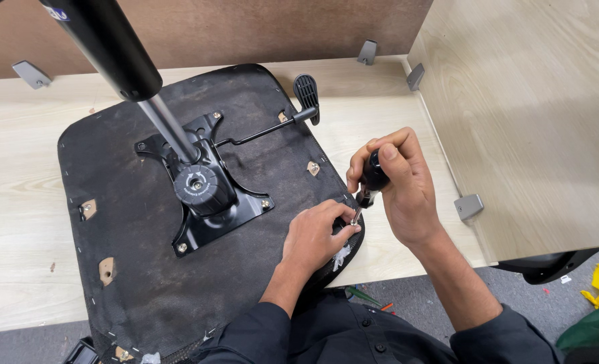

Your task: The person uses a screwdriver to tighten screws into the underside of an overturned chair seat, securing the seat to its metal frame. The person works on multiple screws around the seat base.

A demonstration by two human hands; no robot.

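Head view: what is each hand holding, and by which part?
The right hand grips a screwdriver by its black handle, tip down at the seat edge. The left hand holds nothing; its fingers rest on the upturned chair seat beside the tip.

Seat (131,222) upside down on table (16,202), left of centre, with plate (208,195) bolted on its middle, knob (195,183) on the plate and column (121,61) rising from it toward far left. Lever (272,128) running right from plate to paddle (306,94) at seat's far right edge. At seat's near right edge, left hand (316,236) on the seat, right hand (397,185) just right of it with screwdriver (370,185) between them; panel (528,121) standing farther right.
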